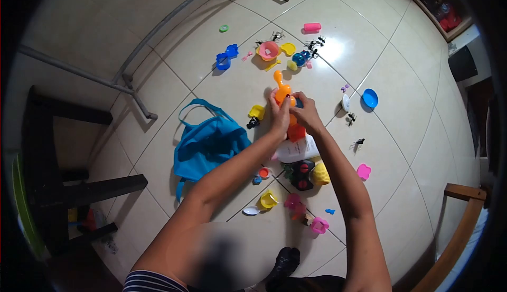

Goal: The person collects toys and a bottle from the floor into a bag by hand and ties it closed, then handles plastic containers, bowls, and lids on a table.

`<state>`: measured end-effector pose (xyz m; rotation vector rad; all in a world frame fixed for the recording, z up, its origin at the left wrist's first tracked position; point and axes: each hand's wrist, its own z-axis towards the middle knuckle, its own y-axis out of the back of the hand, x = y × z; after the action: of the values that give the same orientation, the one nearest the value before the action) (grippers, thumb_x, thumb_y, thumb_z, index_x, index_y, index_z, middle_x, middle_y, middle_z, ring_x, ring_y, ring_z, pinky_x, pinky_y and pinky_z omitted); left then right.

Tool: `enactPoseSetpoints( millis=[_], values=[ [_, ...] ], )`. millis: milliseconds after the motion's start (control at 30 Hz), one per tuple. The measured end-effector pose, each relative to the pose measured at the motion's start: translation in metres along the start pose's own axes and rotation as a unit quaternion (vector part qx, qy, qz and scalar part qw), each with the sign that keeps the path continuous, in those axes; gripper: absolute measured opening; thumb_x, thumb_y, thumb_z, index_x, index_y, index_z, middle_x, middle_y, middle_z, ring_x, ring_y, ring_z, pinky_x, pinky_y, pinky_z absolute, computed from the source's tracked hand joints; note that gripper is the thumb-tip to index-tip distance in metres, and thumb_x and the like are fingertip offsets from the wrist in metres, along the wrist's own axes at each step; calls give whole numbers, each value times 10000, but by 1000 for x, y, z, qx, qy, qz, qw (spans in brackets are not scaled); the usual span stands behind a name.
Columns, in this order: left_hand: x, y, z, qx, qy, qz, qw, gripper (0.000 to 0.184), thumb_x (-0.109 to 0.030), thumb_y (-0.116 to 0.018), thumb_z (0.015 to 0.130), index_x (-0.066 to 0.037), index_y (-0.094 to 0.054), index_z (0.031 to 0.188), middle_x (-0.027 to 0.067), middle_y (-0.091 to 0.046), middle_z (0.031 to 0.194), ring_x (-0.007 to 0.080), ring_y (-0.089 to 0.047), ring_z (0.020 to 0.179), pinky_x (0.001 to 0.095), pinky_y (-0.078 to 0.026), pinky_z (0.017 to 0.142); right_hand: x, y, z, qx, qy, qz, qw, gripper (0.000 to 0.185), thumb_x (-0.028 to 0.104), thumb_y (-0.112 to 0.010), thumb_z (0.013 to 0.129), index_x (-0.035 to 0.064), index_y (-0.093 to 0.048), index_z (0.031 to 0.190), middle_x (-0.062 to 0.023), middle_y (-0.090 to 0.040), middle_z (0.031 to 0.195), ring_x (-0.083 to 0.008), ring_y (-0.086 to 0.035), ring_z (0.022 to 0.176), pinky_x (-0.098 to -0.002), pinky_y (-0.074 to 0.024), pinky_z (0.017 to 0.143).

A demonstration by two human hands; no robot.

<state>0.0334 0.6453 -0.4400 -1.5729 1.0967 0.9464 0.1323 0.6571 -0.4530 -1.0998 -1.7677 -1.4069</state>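
Near the middle of the view, my left hand [280,113] is closed round an orange toy [283,92] with rounded, knobbed parts. My right hand [307,113] meets it from the right, its fingers closed on a small dark blue piece [299,103] beside the orange toy. Just below the hands is a red-orange piece [297,132], above a white bottle [298,149] lying on the floor. Left of my forearm lies an open blue bag [206,147] with its handles spread. A yellow toy piece [257,112] sits left of my left hand.
Small toys lie scattered on the tiled floor, among them a pink bowl [268,50], a blue plate [370,99], a yellow cup [268,199] and black plastic figures. A metal rack [79,73] and dark chair [100,189] stand left, a wooden chair [454,228] right.
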Motion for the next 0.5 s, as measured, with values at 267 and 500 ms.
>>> enactPoseSetpoints(
  millis=[267, 500],
  values=[
    [-94, 48, -131, -34, -13, -183, 982, 530, -189, -413, 915, -251, -129, 1358, 44, -255, 1345, 190, -303, 1224, 335, -294, 989, 122, 11, -88, 228, 138, 27, 963, 518, 345, -654, 687, 39, -511, 1080, -195, -509, 1045, -290, -525, 938, -348, -390, 877],
    [-100, 149, -141, -163, 117, -194, 960, 507, -253, -387, 919, -260, -131, 1356, 49, -307, 1338, 205, -332, 1222, 427, -290, 982, 130, -92, -86, 496, -153, 200, 831, 554, 395, -615, 756, 119, -416, 1193, -122, -458, 1153, -240, -488, 1020, -352, -454, 786]
  ],
)
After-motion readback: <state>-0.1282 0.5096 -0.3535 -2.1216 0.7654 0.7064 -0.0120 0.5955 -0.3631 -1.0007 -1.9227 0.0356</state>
